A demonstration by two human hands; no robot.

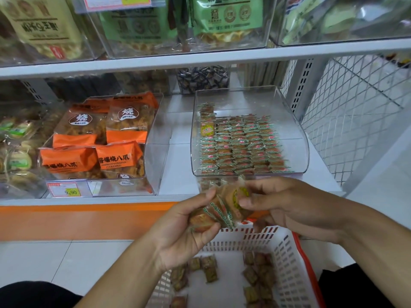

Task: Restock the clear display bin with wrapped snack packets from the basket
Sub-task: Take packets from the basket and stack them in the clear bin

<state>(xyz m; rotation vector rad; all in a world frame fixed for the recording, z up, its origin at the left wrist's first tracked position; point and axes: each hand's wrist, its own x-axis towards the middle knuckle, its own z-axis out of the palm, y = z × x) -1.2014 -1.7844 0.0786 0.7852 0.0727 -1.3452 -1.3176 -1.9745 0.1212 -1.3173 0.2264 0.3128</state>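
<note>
Between both hands sits a stack of several wrapped snack packets (224, 207), held just above the white basket (287, 252) and in front of the shelf edge. My left hand (189, 232) grips the stack's lower left end from below. My right hand (282, 205) pinches its upper right end with thumb and fingers. The clear display bin (295, 121) stands on the shelf straight behind, holding neat rows of the same green-edged packets across its floor. Several loose packets (258, 278) lie on the basket's bottom.
A clear bin of orange snack bags (100, 143) with a price tag (66, 190) stands left of the display bin. White shelf boards run above and below. A wire mesh panel (355, 112) closes the right side. My dark-clad knees flank the basket on a pale tiled floor.
</note>
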